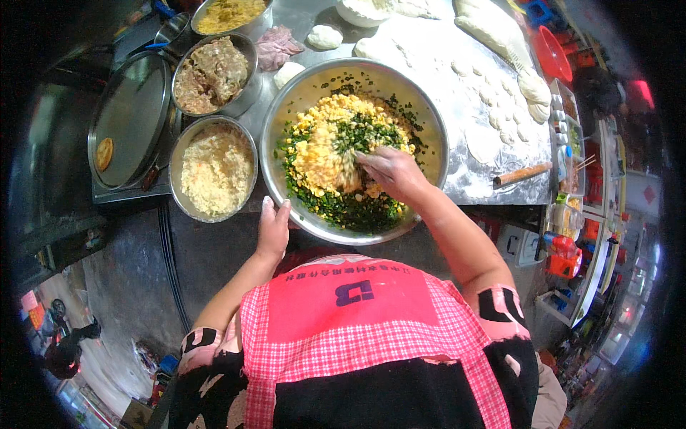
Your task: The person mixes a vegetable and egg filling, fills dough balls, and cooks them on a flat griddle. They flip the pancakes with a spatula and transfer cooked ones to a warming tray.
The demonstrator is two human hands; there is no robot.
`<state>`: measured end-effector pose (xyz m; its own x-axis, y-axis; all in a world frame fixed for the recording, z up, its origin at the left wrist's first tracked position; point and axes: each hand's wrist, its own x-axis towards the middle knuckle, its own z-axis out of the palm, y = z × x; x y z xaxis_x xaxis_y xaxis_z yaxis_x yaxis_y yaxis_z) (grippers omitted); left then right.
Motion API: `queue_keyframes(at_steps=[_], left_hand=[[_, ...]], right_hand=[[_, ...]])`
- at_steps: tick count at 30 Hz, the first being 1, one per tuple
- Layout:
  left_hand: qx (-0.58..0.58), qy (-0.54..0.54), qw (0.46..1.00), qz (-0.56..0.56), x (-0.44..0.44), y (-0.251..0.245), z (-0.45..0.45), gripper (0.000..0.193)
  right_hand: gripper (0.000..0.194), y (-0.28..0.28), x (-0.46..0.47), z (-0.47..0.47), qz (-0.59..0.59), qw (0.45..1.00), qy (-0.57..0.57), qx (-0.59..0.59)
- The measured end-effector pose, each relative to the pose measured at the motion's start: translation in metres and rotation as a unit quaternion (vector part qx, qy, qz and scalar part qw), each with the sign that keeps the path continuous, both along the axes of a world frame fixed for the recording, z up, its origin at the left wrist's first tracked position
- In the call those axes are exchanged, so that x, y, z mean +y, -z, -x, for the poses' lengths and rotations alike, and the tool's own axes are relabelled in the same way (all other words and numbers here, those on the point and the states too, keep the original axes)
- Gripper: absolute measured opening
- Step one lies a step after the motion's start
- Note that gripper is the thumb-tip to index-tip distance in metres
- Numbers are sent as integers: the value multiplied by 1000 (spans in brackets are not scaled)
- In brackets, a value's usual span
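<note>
A large stainless steel bowl (272,177) stands at the front edge of the work table. In it lie chopped green leaves (370,217), probably chives, and crumbled yellow egg (316,155). My left hand (275,228) grips the bowl's near-left rim, thumb and fingers showing at the edge. Over the middle of the filling, my right hand (394,169) reaches in with its fingers drawn together. The filling by those fingertips is blurred by motion. Whether the fingers hold a utensil or some filling cannot be made out.
To the left are a bowl of pale shredded filling (217,177), a pot of minced meat (211,75) and a round griddle (131,123) with a flatbread (104,154). At right, dough pieces (498,102) and a rolling pin (522,175) lie on the floured table (466,182). A pink cloth (277,47) lies behind.
</note>
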<state>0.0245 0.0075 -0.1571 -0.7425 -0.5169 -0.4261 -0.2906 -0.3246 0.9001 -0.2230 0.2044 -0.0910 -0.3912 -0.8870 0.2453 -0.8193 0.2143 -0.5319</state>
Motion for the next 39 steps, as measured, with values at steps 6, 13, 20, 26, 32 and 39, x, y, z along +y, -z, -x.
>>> queue_keyframes(at_steps=[6, 13, 20, 26, 32, 39], left_hand=[[33, 3, 999, -19, 0, 2, 0, 25], [35, 38, 999, 18, -6, -18, 6, 23], [48, 76, 995, 36, -11, -11, 7, 23], [56, 70, 995, 39, -11, -10, 4, 23], [52, 67, 996, 6, -9, -5, 5, 25], [66, 69, 989, 115, -14, 20, -5, 31]], right_hand=[[29, -33, 16, -55, -2, 995, -96, 5], [16, -1, -8, 10, -42, 994, 103, -8], [26, 23, -68, -1, -1, 999, -42, 26], [26, -14, 26, 7, 12, 999, -14, 25], [16, 30, 39, -2, -106, 940, 326, 3], [16, -27, 37, -13, -34, 950, 304, -57]])
